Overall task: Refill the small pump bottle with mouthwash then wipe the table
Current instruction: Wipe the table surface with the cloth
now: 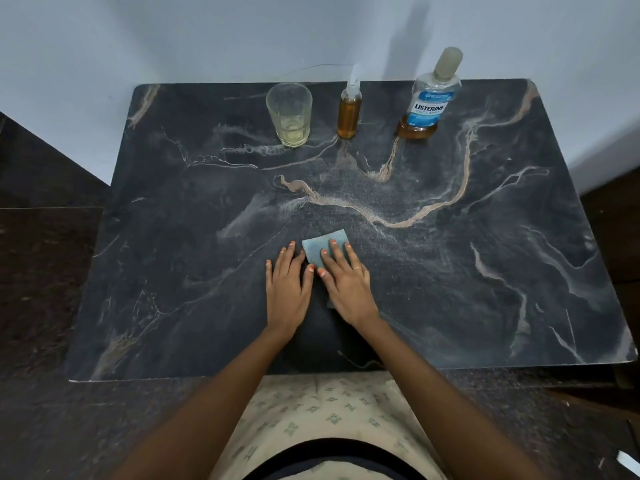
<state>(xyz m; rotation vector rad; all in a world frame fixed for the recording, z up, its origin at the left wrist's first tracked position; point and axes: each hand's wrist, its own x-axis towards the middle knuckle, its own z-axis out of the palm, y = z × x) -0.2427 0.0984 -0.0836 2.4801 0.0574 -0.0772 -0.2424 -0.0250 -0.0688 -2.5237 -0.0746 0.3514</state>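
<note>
1. Head view, looking down on a dark marble-pattern table pushed against a pale wall.
2. My right hand lies flat on a blue-grey cloth, fingers straight and slightly spread, palm down. It presses the cloth and does not grip it. There is a ring on one finger.
3. My left hand is flat on the bare tabletop just left of the cloth, fingers straight, holding nothing. Its thumb is at the cloth's left edge; I can't tell if it touches.
4. The cloth sits near-centre on the table, and its far end shows past my right fingertips. The rest is under the hand.
5. The small pump bottle stands upright at the far edge, about centre. It has a white pump top on and amber liquid up to near the neck.
6. The mouthwash bottle stands upright at the far edge, right of the pump bottle and apart from it. It has a blue label, its cap is on, and only a low layer of amber liquid shows at the bottom.
7. A clear glass stands upright left of the pump bottle, with a little pale yellowish liquid at the bottom.
8. All three stand well apart from my hands.
9. Pale streaks show on the tabletop around centre.
10. At the near edge, a patterned cream garment shows between my forearms, with dark floor on both sides.
</note>
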